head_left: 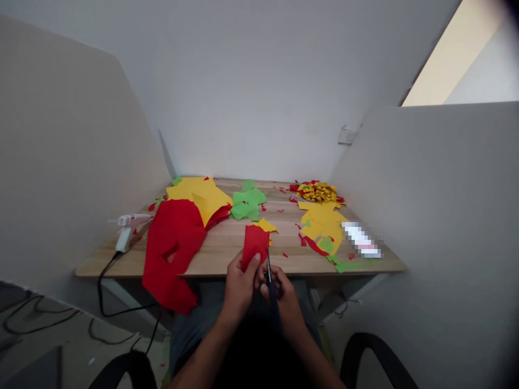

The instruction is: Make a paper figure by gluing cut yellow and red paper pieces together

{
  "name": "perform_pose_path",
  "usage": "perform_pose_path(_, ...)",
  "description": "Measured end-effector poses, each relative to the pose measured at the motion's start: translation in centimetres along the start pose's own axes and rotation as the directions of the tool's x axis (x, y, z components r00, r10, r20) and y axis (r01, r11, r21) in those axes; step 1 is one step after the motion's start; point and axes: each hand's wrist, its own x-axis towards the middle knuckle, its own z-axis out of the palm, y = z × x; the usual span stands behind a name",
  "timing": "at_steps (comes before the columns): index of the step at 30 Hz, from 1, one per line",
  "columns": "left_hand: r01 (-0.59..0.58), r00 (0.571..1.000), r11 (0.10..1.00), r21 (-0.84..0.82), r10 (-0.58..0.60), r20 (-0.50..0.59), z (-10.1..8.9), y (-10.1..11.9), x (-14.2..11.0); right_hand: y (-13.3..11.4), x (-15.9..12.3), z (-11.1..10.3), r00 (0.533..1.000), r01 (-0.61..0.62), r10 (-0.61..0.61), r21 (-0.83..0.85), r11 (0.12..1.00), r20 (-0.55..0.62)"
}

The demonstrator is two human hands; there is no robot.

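Note:
My left hand [240, 281] pinches a small piece of red felt-like sheet [255, 242], its thumb lying over the lower part. In my right hand [287, 297] is a pair of scissors [271, 285] with dark handles. Their blades point away from me along the right edge of the red piece; whether they are open or closed I cannot tell. Both hands are close together at the table's front edge. Just beyond the red piece lies a yellow scrap [266, 225].
A large red sheet [172, 243] hangs over the table's front edge. A white glue gun [126, 229] with a black cord stands at the left. Yellow sheets [197, 192], green pieces [247, 205], yellow scraps [324, 219] and a yellow-red fringed pile [318, 192] lie on the table [227, 254].

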Motion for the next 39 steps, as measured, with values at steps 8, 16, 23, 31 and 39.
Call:
perform_pose_path(8, 0.015, 0.999, 1.000, 0.008, -0.015, -0.048, -0.3, -1.3, 0.4, 0.5, -0.6, -0.7, 0.995, -0.039, 0.034, -0.055, 0.998, -0.092)
perform_pose_path(16, 0.040, 0.999, 0.999, -0.010, -0.040, -0.027, -0.4, -0.8, -0.3, 0.6, -0.8, 0.0, 1.000, -0.002, 0.003, 0.044, 0.999, -0.028)
perform_pose_path(23, 0.033, 0.997, 0.999, -0.003, -0.033, -0.075, -0.9, -0.6, -0.1, 0.5, -0.8, 0.0, 0.999, 0.022, -0.019, -0.053, 0.998, 0.040)
perform_pose_path(31, 0.011, 0.990, 0.995, 0.097, 0.003, -0.144, -0.8, -0.5, -0.8, 1.0, -1.6, 0.4, 1.000, -0.008, 0.007, -0.115, 0.993, -0.010)
perform_pose_path(39, 0.044, 0.995, 0.997, 0.069, -0.038, -0.088, 0.0, -0.4, -0.1, 0.9, -1.2, -0.3, 0.998, 0.022, -0.027, -0.097, 0.995, -0.050)
